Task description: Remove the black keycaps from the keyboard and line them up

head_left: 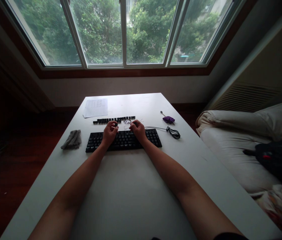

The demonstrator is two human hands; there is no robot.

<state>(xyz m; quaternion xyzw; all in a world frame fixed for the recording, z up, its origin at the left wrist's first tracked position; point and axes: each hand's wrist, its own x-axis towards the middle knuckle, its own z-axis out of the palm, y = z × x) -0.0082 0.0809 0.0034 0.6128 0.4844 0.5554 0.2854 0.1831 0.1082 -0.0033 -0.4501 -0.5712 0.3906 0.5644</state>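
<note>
A black keyboard [124, 142] lies across the white table under both my hands. Above its left half, my left hand [109, 132] pinches a small black keycap [116, 124] between thumb and fingers. My right hand [138, 129] is closed over the keyboard's upper right part. Thin wire loops [126, 127] stick out around its fingertips, like a wire keycap puller; its handle is hidden. Just beyond my hands, loose black keycaps [103, 120] stand in rows on the table.
A grey cloth [72, 139] lies left of the keyboard, and a printed sheet [96, 108] at the far left. To the right are the coiled cable [173, 132] and a purple cloth item [168, 119] beside a small brush-like stick [162, 113]. A sofa [230, 146] stands at the right.
</note>
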